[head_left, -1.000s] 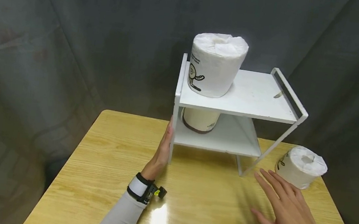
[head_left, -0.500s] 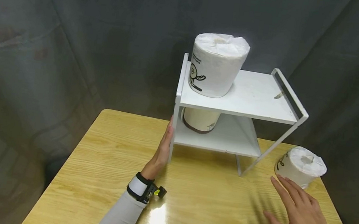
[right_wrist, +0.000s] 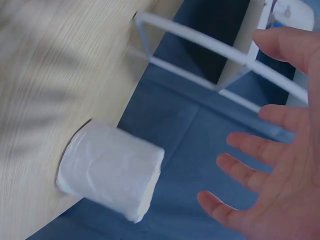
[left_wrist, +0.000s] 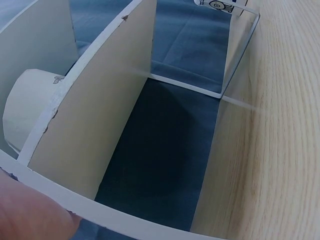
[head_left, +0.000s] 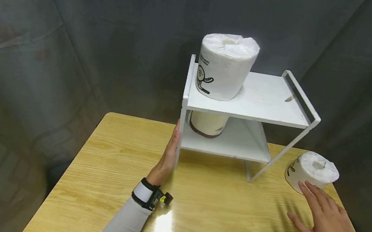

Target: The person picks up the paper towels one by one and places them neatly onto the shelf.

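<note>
A white two-tier rack (head_left: pixel 249 104) stands on the table. My left hand (head_left: pixel 168 154) rests its straight fingers along the rack's left side; in the left wrist view its thumb (left_wrist: pixel 35 212) touches the white frame. On the upper shelf, at the left, a wrapped toilet roll (head_left: pixel 225 69) stands upright. Below it another roll (head_left: pixel 207 124) sits on the lower shelf, its top hidden. My right hand (head_left: pixel 327 224) hovers over the table with fingers spread, holding nothing. Just beyond it a third toilet roll (head_left: pixel 314 171) stands on the table, apart from the fingers in the right wrist view.
The wooden table (head_left: pixel 126 155) has its right edge close to the third roll. Behind and at both sides hangs a dark curtain (head_left: pixel 128 48). A strapped device (head_left: pixel 149 196) sits on the left wrist.
My right hand has moved to the right, from near the rack's right foot to just before the roll on the table. My left hand stays against the rack.
</note>
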Demonstrator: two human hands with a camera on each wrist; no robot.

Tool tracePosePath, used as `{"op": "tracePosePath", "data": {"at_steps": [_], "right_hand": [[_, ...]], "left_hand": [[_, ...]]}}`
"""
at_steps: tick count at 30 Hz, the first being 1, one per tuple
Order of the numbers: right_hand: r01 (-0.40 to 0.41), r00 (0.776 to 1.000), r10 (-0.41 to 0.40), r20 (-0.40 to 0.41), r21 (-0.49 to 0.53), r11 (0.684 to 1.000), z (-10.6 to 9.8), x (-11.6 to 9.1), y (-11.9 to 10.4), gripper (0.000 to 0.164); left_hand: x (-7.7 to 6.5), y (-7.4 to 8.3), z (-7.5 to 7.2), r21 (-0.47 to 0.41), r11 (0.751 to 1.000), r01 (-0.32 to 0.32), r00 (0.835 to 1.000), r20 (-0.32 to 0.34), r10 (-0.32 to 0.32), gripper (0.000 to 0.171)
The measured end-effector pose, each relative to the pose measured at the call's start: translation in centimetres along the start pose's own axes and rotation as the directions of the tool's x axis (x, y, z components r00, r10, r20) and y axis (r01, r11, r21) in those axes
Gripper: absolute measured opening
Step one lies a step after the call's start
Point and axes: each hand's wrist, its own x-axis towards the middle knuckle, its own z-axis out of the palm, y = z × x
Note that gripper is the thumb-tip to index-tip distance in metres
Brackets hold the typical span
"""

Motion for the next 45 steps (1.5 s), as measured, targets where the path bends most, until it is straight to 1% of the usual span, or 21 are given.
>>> {"op": "tracePosePath", "data": {"at_steps": [4, 9, 12, 14, 19, 23, 29, 34, 38, 42, 45], "right_hand": [[-0.053, 0.998, 0.054, 0.037, -0.046, 0.998, 0.1, 0.2, 1.3, 0.104], [-0.101, 0.993, 0.106, 0.061, -0.068, 0.992, 0.5, 0.5, 3.1, 0.100], [-0.110, 0.992, 0.114, 0.048, -0.082, 0.991, 0.7, 0.9, 4.2, 0.094], [-0.103, 0.994, 0.106, 0.029, -0.098, 0.990, 0.9, 1.3, 5.1, 0.091], [-0.104, 0.994, 0.107, 0.019, -0.117, 0.988, 1.3, 2.7, 7.0, 0.092], [-0.115, 0.993, 0.117, 0.018, -0.099, 0.988, 1.9, 3.8, 8.2, 0.089], [-0.153, 0.988, 0.154, 0.012, -0.044, 0.987, 2.9, 4.8, 9.7, 0.081], [-0.172, 0.985, 0.173, 0.029, -0.019, 0.985, 3.6, 5.7, 10.9, 0.081], [-0.181, 0.981, 0.183, 0.062, -0.042, 0.983, 3.9, 6.6, 11.8, 0.086], [-0.219, 0.966, 0.223, 0.133, -0.038, 0.975, 4.3, 7.4, 12.5, 0.091], [-0.239, 0.958, 0.240, 0.158, -0.023, 0.971, 4.7, 7.9, 12.9, 0.094]], "left_hand": [[0.0, 0.1, 0.0, 0.005, 1.000, 0.007, 1.000, -0.005, -0.006, 0.083], [0.0, 0.1, 0.0, 0.001, 1.000, 0.006, 1.000, -0.004, -0.006, 0.082], [0.1, 0.2, 0.0, 0.004, 1.000, 0.018, 1.000, 0.000, -0.018, 0.083], [0.1, 0.2, 0.0, 0.008, 1.000, 0.030, 1.000, 0.001, -0.030, 0.083], [0.2, 0.3, 0.0, 0.009, 1.000, 0.024, 1.000, 0.000, -0.024, 0.081], [0.2, 0.3, 0.0, 0.009, 1.000, 0.016, 1.000, -0.004, -0.015, 0.079], [0.0, 0.2, 0.0, 0.016, 0.999, 0.041, 0.999, -0.009, -0.041, 0.083], [-0.1, 0.2, 0.0, 0.010, 0.999, 0.040, 0.999, -0.009, -0.040, 0.085], [-0.2, 0.0, -0.1, 0.012, 0.999, 0.033, 0.999, -0.005, -0.033, 0.083], [-0.2, 0.1, -0.1, 0.013, 1.000, 0.026, 1.000, -0.004, -0.026, 0.079], [-0.1, 0.1, 0.0, 0.014, 1.000, 0.023, 1.000, -0.003, -0.023, 0.078]]}}
